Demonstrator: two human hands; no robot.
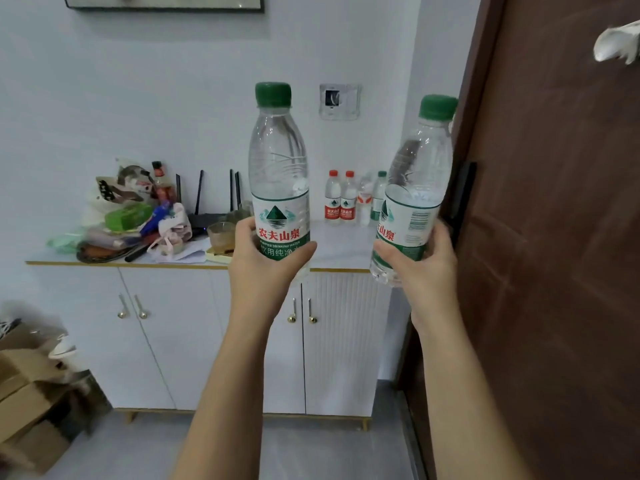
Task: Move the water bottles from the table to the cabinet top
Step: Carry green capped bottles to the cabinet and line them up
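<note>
My left hand grips an upright clear water bottle with a green cap and green label, held in the air in front of the cabinet. My right hand grips a second green-capped bottle, tilted slightly to the right. Both are held around the label. The white cabinet top lies behind them. At its back right stand several small bottles: two with red caps, one with a green cap, and another partly hidden between them.
A pile of bags and clutter, a black router and a glass cup fill the cabinet's left half. A brown door stands close on the right. Cardboard boxes sit on the floor at left.
</note>
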